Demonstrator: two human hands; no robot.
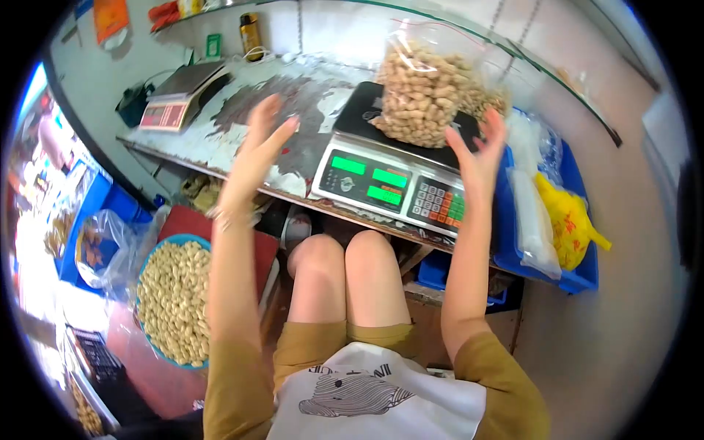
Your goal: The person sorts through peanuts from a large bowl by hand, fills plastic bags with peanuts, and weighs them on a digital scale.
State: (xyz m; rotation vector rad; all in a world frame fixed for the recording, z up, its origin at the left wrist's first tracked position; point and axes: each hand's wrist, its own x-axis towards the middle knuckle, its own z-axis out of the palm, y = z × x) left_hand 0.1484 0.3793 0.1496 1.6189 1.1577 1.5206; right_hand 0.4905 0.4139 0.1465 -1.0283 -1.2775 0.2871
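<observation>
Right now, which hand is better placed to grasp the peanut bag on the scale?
Probably the right hand: its spread fingers are near the bag. The left hand is farther away, left of the scale.

white shirt front (440, 400), dark striped line print (356, 397), lettering (380, 371), short olive-brown sleeves (506, 381), similarly coloured shorts (312, 341), thin light left-wrist bracelet (225, 218)

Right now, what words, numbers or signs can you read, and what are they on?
None can be read for sure.
White shirt: upside-down letters, too unclear.
Scale's green screens: too blurred.
Keypad: marks too small.
Yellow bag: red marks, too blurred.
Red-and-white scale: too small.
Green card: too small.
</observation>
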